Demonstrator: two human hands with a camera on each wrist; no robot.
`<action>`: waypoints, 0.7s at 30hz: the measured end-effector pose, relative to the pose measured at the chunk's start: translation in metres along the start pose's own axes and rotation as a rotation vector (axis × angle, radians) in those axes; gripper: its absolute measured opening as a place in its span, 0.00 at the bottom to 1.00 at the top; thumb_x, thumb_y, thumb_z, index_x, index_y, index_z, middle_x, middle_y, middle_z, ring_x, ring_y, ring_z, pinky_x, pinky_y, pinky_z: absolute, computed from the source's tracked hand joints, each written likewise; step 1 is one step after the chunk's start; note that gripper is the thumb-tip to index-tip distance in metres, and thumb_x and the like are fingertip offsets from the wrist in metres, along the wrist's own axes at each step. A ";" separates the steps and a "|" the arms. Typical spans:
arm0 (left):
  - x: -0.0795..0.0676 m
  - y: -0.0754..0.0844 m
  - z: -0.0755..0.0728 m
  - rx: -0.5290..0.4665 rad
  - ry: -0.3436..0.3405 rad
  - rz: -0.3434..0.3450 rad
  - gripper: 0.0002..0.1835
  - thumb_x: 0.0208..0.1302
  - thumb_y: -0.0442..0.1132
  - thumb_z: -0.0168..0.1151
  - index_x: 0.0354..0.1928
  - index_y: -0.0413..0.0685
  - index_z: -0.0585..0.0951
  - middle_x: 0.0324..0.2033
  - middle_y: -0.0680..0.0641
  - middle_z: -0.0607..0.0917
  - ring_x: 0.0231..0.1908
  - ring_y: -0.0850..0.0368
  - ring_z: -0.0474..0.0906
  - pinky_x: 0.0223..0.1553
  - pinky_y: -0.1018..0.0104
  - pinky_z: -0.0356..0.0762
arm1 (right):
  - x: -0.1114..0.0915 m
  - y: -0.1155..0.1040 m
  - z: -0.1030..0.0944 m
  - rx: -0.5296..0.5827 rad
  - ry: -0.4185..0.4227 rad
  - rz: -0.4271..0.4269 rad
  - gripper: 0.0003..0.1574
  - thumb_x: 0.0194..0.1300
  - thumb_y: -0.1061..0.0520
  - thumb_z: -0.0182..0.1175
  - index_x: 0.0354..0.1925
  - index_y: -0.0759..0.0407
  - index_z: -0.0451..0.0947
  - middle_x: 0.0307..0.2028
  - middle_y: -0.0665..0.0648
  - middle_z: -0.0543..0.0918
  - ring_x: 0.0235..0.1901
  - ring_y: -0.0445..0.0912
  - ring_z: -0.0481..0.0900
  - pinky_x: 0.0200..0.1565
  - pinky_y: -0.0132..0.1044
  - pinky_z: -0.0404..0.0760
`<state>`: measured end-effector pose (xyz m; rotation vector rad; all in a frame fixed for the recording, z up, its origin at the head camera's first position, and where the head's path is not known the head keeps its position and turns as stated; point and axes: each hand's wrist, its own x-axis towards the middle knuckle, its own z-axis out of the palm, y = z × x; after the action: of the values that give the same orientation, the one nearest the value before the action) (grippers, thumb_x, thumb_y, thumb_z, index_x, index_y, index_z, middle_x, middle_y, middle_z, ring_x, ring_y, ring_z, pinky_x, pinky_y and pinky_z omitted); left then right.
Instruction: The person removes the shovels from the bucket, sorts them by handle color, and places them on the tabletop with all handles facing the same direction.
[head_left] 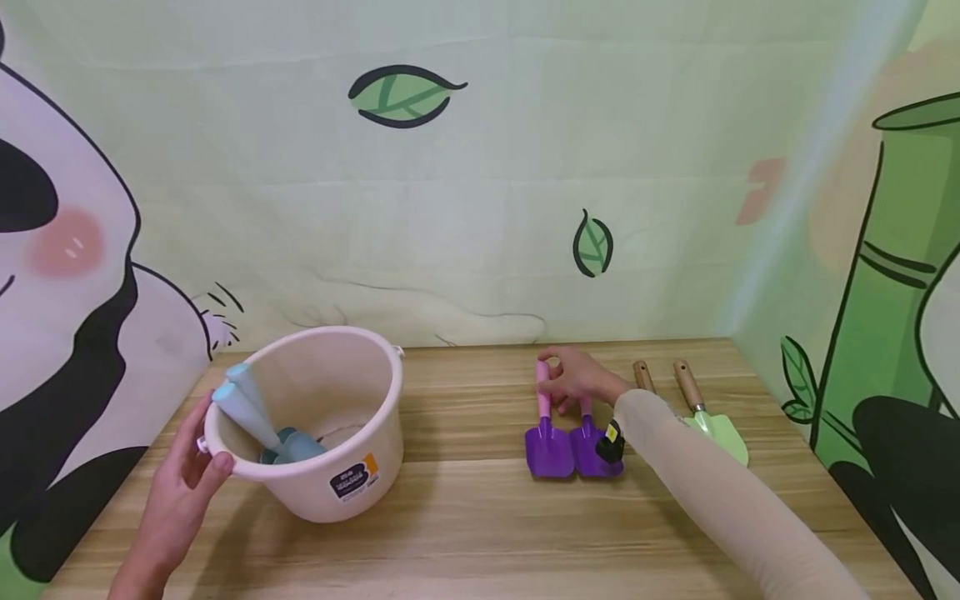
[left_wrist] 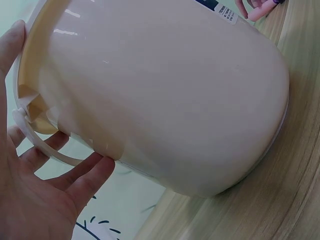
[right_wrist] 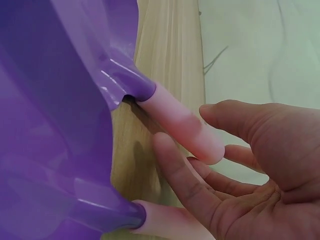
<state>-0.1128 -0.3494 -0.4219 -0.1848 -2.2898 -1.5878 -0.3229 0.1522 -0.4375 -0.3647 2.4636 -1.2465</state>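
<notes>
A pale pink bucket (head_left: pixel 326 492) stands at the left of the table. My left hand (head_left: pixel 180 487) grips its rim, thumb at the edge; the left wrist view shows the fingers against the outer wall (left_wrist: pixel 175 100), beside the bucket's handle (left_wrist: pixel 52 152). Inside the bucket lean two light-blue-handled tools (head_left: pixel 251 412). Two purple shovels with pink handles lie side by side, the left one (head_left: pixel 549 454) and the right one (head_left: pixel 588 450). Around the left shovel's handle (right_wrist: pixel 182 122), the thumb and fingers of my right hand (right_wrist: pixel 250 165) are spread; firm contact is not visible.
Right of the purple shovels lies a light green shovel (head_left: pixel 723 433) with a wooden handle. Another wooden handle (head_left: pixel 643 375) shows beside it, its lower part behind the right sleeve (head_left: pixel 697 467). A printed cloth backdrop (head_left: pixel 480 208) rises behind the wood-grain table (head_left: pixel 465 533).
</notes>
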 end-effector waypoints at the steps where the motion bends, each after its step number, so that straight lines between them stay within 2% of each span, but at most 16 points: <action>1: 0.000 0.000 0.000 0.005 0.001 0.001 0.39 0.76 0.29 0.53 0.82 0.62 0.54 0.71 0.56 0.64 0.58 0.77 0.68 0.49 0.84 0.74 | 0.000 0.000 0.000 -0.004 0.001 0.003 0.42 0.69 0.67 0.64 0.75 0.67 0.59 0.46 0.69 0.80 0.31 0.57 0.86 0.31 0.45 0.88; 4: 0.000 0.001 0.000 -0.002 0.002 0.006 0.39 0.76 0.29 0.53 0.82 0.61 0.54 0.70 0.57 0.64 0.58 0.76 0.69 0.50 0.84 0.74 | -0.001 -0.003 -0.002 -0.034 0.001 0.005 0.42 0.70 0.64 0.64 0.76 0.65 0.58 0.49 0.70 0.80 0.32 0.57 0.86 0.31 0.45 0.88; 7: 0.000 0.001 0.000 -0.017 0.003 0.012 0.39 0.75 0.28 0.53 0.82 0.60 0.54 0.70 0.57 0.65 0.58 0.76 0.69 0.50 0.83 0.74 | -0.003 -0.006 -0.006 -0.090 0.013 0.000 0.42 0.73 0.57 0.63 0.77 0.61 0.58 0.53 0.70 0.79 0.31 0.57 0.87 0.31 0.46 0.88; 11: 0.000 0.001 0.000 -0.014 0.003 0.010 0.39 0.76 0.29 0.54 0.82 0.61 0.54 0.70 0.57 0.65 0.57 0.77 0.69 0.49 0.83 0.74 | -0.006 -0.011 -0.010 -0.150 0.038 -0.023 0.43 0.74 0.49 0.63 0.77 0.59 0.58 0.59 0.72 0.77 0.34 0.56 0.87 0.32 0.45 0.88; 15: 0.000 0.000 -0.001 -0.034 -0.002 0.011 0.39 0.75 0.28 0.53 0.82 0.61 0.54 0.70 0.57 0.65 0.58 0.76 0.69 0.49 0.83 0.75 | -0.007 -0.012 -0.013 -0.211 0.055 -0.064 0.43 0.74 0.44 0.62 0.77 0.58 0.59 0.64 0.74 0.73 0.35 0.58 0.86 0.34 0.47 0.87; 17: 0.000 0.000 0.000 -0.045 -0.005 0.015 0.39 0.75 0.28 0.53 0.82 0.60 0.54 0.70 0.56 0.65 0.58 0.76 0.70 0.50 0.83 0.75 | -0.007 -0.013 -0.013 -0.262 0.075 -0.092 0.43 0.74 0.42 0.62 0.76 0.58 0.60 0.65 0.73 0.73 0.37 0.57 0.86 0.39 0.48 0.86; 21: 0.000 0.000 0.000 -0.014 -0.003 0.015 0.39 0.75 0.28 0.53 0.82 0.61 0.54 0.69 0.58 0.65 0.57 0.77 0.70 0.49 0.83 0.75 | -0.008 -0.013 -0.013 -0.331 0.120 -0.156 0.43 0.72 0.39 0.62 0.76 0.55 0.62 0.66 0.71 0.74 0.50 0.60 0.84 0.52 0.53 0.81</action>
<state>-0.1127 -0.3497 -0.4216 -0.2077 -2.2749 -1.5980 -0.3208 0.1571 -0.4178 -0.5928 2.7964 -0.9364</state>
